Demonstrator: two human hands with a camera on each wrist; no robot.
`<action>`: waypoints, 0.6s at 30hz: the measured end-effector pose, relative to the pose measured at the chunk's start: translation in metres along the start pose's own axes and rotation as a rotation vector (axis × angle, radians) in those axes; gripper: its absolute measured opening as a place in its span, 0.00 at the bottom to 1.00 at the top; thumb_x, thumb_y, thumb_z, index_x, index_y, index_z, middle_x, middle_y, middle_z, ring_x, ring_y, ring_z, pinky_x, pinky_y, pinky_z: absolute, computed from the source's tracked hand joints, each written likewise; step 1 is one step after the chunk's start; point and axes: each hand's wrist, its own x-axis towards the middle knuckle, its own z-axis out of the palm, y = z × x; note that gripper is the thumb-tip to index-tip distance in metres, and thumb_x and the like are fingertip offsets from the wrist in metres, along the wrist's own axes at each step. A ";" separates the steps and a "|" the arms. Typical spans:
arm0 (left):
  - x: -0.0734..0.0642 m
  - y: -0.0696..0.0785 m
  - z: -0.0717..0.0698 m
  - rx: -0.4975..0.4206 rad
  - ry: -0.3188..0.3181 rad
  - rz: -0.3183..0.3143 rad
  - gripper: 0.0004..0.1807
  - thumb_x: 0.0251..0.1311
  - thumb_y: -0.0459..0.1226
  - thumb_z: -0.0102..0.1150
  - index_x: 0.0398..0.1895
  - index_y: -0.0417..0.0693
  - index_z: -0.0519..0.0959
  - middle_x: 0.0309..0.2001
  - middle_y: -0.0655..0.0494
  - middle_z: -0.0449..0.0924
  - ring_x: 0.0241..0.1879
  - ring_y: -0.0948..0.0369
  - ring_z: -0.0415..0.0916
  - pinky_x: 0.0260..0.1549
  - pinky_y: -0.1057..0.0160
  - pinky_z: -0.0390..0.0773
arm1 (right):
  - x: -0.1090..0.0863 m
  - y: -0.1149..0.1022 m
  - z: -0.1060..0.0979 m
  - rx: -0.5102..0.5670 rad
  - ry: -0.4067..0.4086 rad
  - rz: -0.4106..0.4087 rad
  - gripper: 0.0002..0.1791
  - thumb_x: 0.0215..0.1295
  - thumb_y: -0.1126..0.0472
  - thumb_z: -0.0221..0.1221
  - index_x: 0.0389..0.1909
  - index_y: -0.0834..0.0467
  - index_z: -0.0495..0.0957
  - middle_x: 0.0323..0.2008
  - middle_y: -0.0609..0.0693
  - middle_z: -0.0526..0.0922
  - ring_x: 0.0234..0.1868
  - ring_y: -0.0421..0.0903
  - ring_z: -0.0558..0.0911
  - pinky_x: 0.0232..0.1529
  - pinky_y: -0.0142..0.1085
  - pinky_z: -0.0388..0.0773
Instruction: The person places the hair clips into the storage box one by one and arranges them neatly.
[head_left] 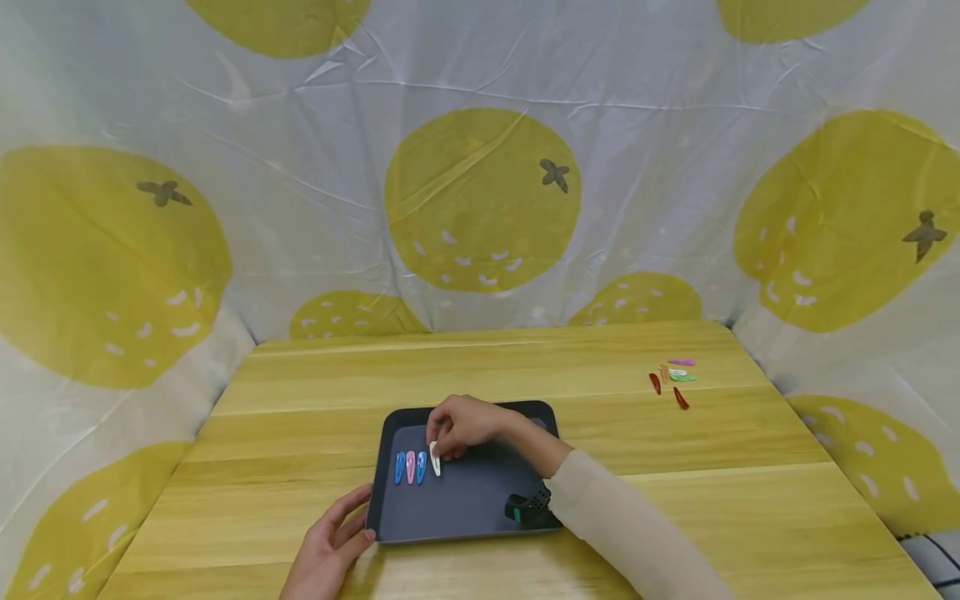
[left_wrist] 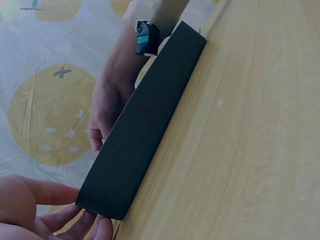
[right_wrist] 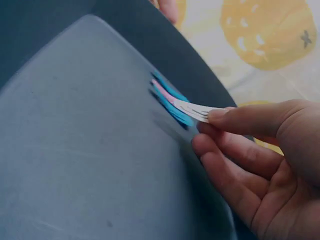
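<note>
My right hand (head_left: pixel 467 423) pinches a white snap hair clip (right_wrist: pixel 192 110) by one end between thumb and fingers, holding it over the left part of a dark grey baking tray (head_left: pixel 457 507). Left of it in the tray, a blue hair clip (head_left: pixel 399 467), a pink hair clip (head_left: pixel 410 467) and a second blue hair clip (head_left: pixel 422 467) lie side by side in a row. My left hand (head_left: pixel 330 537) grips the tray's near left corner, thumb at the front and fingers along the side. In the left wrist view, the tray's outer wall (left_wrist: pixel 140 130) hides the clips.
Several loose hair clips, among them a red hair clip (head_left: pixel 680 397), a green hair clip (head_left: pixel 682 378) and a purple hair clip (head_left: pixel 681 362), lie at the back right of the wooden table (head_left: pixel 300 433). A fruit-patterned curtain (head_left: pixel 637 208) stands behind and at both sides.
</note>
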 end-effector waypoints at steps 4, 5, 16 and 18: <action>0.001 -0.001 0.001 -0.005 -0.002 0.004 0.34 0.65 0.22 0.57 0.75 0.33 0.64 0.73 0.32 0.63 0.70 0.35 0.65 0.59 0.51 0.78 | 0.002 0.003 0.005 -0.038 0.008 0.022 0.02 0.66 0.70 0.67 0.34 0.62 0.84 0.25 0.52 0.86 0.26 0.45 0.84 0.29 0.34 0.82; 0.001 -0.001 0.001 -0.007 -0.005 0.009 0.34 0.65 0.22 0.57 0.75 0.32 0.64 0.73 0.31 0.63 0.70 0.35 0.65 0.59 0.52 0.79 | 0.002 0.004 0.006 -0.058 0.013 0.027 0.03 0.66 0.70 0.67 0.33 0.61 0.84 0.25 0.51 0.86 0.25 0.44 0.83 0.28 0.33 0.81; 0.001 -0.003 -0.001 -0.005 -0.013 0.023 0.35 0.64 0.21 0.57 0.75 0.32 0.63 0.73 0.31 0.63 0.70 0.35 0.65 0.57 0.54 0.80 | 0.007 0.004 0.010 -0.312 0.082 -0.001 0.06 0.63 0.63 0.72 0.30 0.52 0.84 0.23 0.39 0.80 0.24 0.35 0.76 0.27 0.27 0.73; 0.001 -0.003 -0.001 -0.006 -0.013 0.022 0.35 0.64 0.21 0.57 0.75 0.32 0.64 0.73 0.31 0.63 0.70 0.35 0.65 0.57 0.54 0.80 | 0.006 0.001 0.011 -0.354 0.094 -0.004 0.07 0.62 0.63 0.72 0.30 0.52 0.83 0.24 0.38 0.80 0.25 0.35 0.76 0.27 0.27 0.73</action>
